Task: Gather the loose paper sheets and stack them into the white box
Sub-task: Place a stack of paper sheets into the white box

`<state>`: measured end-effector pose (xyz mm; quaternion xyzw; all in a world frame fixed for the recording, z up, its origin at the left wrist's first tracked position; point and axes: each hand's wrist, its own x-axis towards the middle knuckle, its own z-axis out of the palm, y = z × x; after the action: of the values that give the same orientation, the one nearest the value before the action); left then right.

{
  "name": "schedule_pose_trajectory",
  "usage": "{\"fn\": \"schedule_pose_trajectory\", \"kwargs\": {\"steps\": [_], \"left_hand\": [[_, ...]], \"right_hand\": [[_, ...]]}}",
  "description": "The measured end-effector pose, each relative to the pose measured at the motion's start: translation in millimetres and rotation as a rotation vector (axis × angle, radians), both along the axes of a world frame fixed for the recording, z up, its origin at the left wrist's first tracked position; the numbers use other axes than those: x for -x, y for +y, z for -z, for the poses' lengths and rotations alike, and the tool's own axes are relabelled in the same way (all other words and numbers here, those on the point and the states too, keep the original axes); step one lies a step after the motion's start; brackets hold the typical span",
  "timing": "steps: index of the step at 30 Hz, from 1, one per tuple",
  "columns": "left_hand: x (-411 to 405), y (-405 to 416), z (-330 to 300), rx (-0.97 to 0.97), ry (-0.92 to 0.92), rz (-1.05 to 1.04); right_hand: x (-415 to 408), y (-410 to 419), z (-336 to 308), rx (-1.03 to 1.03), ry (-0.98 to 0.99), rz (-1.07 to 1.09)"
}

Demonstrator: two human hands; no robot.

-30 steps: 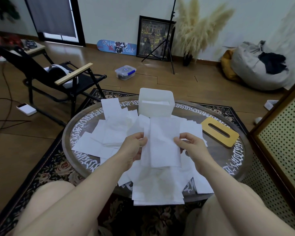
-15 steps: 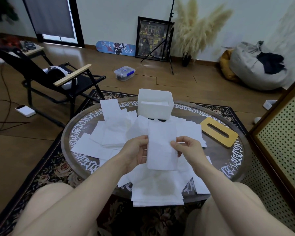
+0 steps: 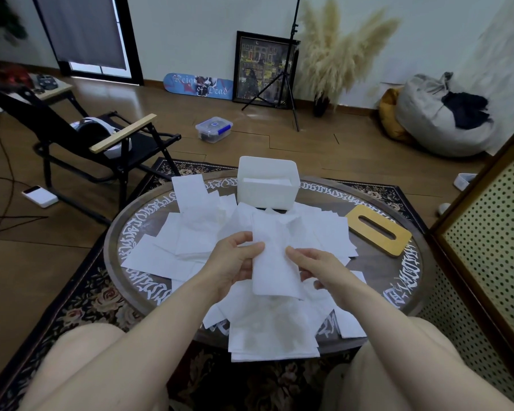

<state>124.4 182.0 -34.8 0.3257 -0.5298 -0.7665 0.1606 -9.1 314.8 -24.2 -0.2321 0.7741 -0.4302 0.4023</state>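
The folded sheet (image 3: 275,262) was now much narrower than one second before. Then it was wide and open between the hands; now it was a tall, narrow strip, so it seemed that the person had folded it once along its length. It was held in the air above the middle of the counter (image 3: 377,271), over the heap of loose sheets (image 3: 190,241).

The left hand (image 3: 232,262) gripped the left edge of the strip, with the thumb on the front and the other fingers (image 3: 250,247) curled behind it. The right hand (image 3: 315,264) had come closer to the left one and its fingers were together, touching or pinching the right edge; I could not tell how firmly.

The white box (image 3: 267,194) stood at the far edge of the counter, just behind the heap, and some white paper was already lying inside it. A yellow wooden lid (image 3: 379,229) with a long slot lay near the right edge of the counter, apart from the box.

In my judgement, this sheet was almost ready to go into the box, because its width now seemed to fit the opening. Many sheets were lying loose from the left edge to the near edge, some hanging over it, so most of the task was not yet done.
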Motion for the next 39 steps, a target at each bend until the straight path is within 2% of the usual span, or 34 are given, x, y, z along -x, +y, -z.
{"fn": "schedule_pose_trajectory", "kwargs": {"steps": [4, 9, 14, 19, 23, 26, 30, 39], "left_hand": [[-3.4, -0.9, 0.2, 0.034, -0.031, 0.009], [-7.2, 0.3, -0.8, 0.176, -0.115, -0.018], [-9.4, 0.8, -2.0, 0.233, -0.128, -0.023], [-11.6, -3.8, -1.7, 0.312, -0.15, -0.098], [-18.9, -17.5, -3.7, 0.289, -0.162, -0.213], [-27.3, -25.9, -4.8, 0.237, -0.165, -0.271], [-36.0, -29.7, -7.4, 0.194, -0.166, -0.286], [-33.7, -26.0, -10.5, 0.163, -0.165, -0.252]], "right_hand": [[0.2, 1.2, 1.1, 0.017, -0.07, -0.047], [-1.4, -1.9, 1.0, 0.175, -0.059, 0.082], [-4.8, -6.6, 8.6, 0.269, 0.024, 0.073], [1.5, -10.9, 15.8, 0.263, 0.142, 0.076], [23.7, -7.0, 23.3, 0.184, 0.407, 0.135], [39.9, -2.1, 30.5, 0.013, 0.646, 0.036], [43.3, -0.7, 38.8, -0.203, 0.764, -0.114], [28.0, -21.6, 50.8, -0.374, 1.094, -0.256]]}}
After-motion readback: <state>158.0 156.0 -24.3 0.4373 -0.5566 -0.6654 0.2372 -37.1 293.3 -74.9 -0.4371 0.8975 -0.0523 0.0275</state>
